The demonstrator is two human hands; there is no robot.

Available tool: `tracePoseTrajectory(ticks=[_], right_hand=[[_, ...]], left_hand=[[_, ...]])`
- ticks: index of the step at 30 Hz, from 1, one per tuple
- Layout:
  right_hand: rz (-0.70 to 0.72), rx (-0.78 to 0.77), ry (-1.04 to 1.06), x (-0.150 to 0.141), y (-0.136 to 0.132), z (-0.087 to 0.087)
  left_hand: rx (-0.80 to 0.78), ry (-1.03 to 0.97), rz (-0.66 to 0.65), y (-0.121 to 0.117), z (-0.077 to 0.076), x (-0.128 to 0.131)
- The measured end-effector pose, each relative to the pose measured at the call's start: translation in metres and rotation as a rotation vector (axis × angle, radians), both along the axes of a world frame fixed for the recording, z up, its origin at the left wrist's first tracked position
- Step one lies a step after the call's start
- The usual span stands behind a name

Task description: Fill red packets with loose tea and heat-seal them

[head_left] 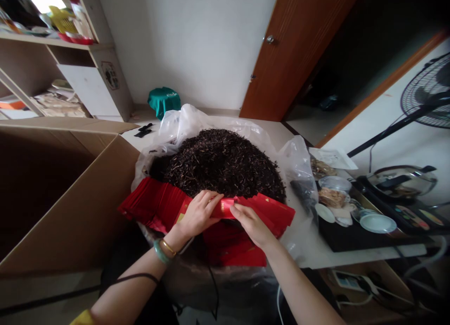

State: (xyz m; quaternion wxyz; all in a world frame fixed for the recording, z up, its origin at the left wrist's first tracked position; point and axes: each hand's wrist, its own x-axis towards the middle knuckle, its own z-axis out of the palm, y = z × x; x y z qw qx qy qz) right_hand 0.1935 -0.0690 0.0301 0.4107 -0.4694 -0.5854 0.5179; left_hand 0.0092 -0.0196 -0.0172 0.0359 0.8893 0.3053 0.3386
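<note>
A small shiny red packet is held between my two hands over the front edge of a heap of dark dried tea leaves. My left hand is closed on the packet's left part, with the fingers on top. At its right end, my right hand pinches the packet between thumb and fingers. Rows of red packets fan out to the left. More red packets lie on the right, and others spread below my hands. The tea sits in a clear plastic bag with its sides folded down.
An open cardboard box stands close on the left. On the right, a tea tray holds a glass kettle, a round plastic tub and small dishes. A fan stands behind them. A teal covered bin is by the wall.
</note>
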Motion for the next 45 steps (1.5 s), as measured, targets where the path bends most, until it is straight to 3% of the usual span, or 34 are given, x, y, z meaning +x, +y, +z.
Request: tracePoseTrajectory(ticks=[10, 33, 45], right_hand=[[0.111, 0.006, -0.083, 0.0, -0.004, 0.017], [0.166, -0.014, -0.146, 0.002, -0.004, 0.021], [0.151, -0.045, -0.175, 0.006, -0.004, 0.013]], left_hand=[[-0.005, -0.087, -0.008, -0.001, 0.001, 0.002], [0.024, -0.073, -0.004, 0.0, 0.002, 0.001], [0.027, -0.107, -0.014, 0.001, 0.004, 0.001]])
